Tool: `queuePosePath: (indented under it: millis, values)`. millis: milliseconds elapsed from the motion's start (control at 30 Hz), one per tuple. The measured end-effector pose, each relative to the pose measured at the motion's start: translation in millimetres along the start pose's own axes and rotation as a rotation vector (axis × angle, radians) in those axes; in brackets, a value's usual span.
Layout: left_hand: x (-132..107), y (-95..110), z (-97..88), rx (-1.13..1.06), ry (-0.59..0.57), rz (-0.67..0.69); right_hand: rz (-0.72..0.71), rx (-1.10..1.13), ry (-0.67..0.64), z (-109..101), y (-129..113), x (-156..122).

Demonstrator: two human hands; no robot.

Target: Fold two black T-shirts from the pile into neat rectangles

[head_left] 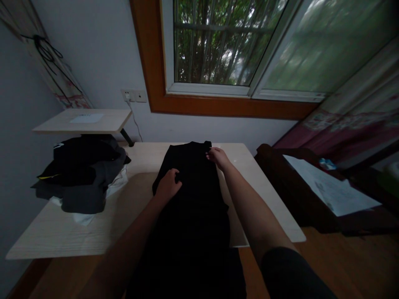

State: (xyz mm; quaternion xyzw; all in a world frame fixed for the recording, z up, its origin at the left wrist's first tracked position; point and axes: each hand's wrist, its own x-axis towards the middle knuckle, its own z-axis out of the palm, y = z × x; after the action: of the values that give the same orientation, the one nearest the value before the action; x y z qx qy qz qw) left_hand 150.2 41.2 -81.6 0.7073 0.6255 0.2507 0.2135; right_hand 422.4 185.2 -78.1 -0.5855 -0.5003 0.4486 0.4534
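Note:
A black garment [195,195] lies lengthwise over the table, its near part running down toward my body, where it blends into dark clothing. My left hand [168,185] is closed with curled fingers on the cloth left of its middle, a small fold of black fabric showing at the fingertips. At the far right corner, my right hand [218,158] pinches the garment's edge, where a bit of cloth bunches up. The fabric is too dark to tell what kind of garment it is.
The pale wooden table [258,191] stands against the wall below a window [224,45]. A pile of folded dark clothes [84,170] sits at the left, partly under a small raised shelf [84,120]. To the right, papers [330,187] lie on dark furniture [299,195].

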Motion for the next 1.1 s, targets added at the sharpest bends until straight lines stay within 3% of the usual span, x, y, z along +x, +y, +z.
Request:
queuePosePath:
  millis: [167,400,533,667,900,967,1100]
  values:
    - [7.6,-4.0,1.6,-0.002,0.014,0.013,-0.125,-0.114,0.003,1.1,-1.4,8.1]
    - [10.8,-1.8,1.8,0.022,0.051,0.012,-0.409,-0.351,0.127,-2.5,3.7,14.6]
    - [9.7,1.7,0.7,0.001,0.099,0.06,-0.543,-0.43,0.071,-5.6,7.9,13.1]
    - [9.9,4.4,-0.2,-0.019,0.12,0.086,-0.54,-0.417,-0.034,-6.4,5.3,10.1]
    - [9.5,2.6,1.2,-0.053,0.117,0.051,-0.595,-0.598,-0.125,-9.5,-4.8,8.9]
    - [9.0,1.0,1.6,-0.056,0.114,0.041,-0.582,-0.596,-0.084,-12.9,-1.8,9.4]
    - [8.2,-0.7,3.4,-0.067,0.112,0.046,-0.5,-0.554,0.123,-17.8,10.1,8.7]
